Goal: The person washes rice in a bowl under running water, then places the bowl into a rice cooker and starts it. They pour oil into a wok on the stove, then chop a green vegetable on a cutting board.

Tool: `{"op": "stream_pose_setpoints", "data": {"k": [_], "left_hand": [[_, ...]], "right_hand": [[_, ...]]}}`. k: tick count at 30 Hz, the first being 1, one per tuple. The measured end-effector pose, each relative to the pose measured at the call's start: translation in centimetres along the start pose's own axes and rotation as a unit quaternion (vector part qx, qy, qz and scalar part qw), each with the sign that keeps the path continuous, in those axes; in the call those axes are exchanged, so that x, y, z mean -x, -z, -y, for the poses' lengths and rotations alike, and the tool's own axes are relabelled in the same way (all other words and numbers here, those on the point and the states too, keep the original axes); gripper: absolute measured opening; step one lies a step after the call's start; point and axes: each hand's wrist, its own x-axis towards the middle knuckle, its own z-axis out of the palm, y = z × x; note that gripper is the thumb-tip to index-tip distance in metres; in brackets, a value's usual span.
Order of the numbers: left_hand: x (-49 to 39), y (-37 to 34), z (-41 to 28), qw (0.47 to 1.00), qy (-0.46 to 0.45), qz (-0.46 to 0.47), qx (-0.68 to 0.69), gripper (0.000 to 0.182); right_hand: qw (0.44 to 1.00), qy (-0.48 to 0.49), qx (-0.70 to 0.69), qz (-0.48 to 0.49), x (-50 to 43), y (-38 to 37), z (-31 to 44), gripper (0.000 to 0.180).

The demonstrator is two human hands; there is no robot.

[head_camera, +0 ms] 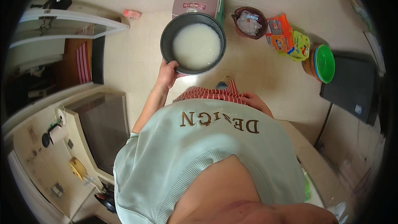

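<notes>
My left hand (168,73) grips the near-left rim of a dark rice cooker inner pot (168,43), thumb over the edge. Inside the pot is a milky white content (197,46); whether it is rice in cloudy water or porridge I cannot tell. Just beyond the pot stands a mauve and white rice cooker (196,0), its lid down and its front partly covered by the pot. My right hand (253,101) lies against the red striped cloth (211,94) at my waist. Its fingers are partly hidden, so a hold on the cloth cannot be made out.
Right of the cooker are a dark red bin (238,31) with plastic in it, an orange packet (279,34), a green packet (300,46) and stacked basins (326,63). A dark box-like unit (348,84) stands farther right. A pink bottle (132,14) and a white-framed door (108,21) are left.
</notes>
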Motion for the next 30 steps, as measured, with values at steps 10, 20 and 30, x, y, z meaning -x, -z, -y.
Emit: {"op": "stream_pose_setpoints", "data": {"k": [10, 20, 30], "left_hand": [[-0.6, -0.5, 1.1, 0.988, 0.003, -0.128, 0.083, 0.043], [-2.0, 3.8, 0.7, 0.962, 0.031, -0.215, 0.168, 0.045], [-4.7, 7.1, -1.2, 0.944, 0.004, -0.240, 0.228, 0.052]], "right_hand": [[0.925, 0.280, 0.190, -0.173, -13.8, 12.1, 14.9, 0.026], [0.774, 0.300, 0.525, -0.189, -23.6, 2.4, 32.4, 0.060], [0.734, 0.264, 0.584, -0.224, -25.6, 1.0, 34.5, 0.048]]}}
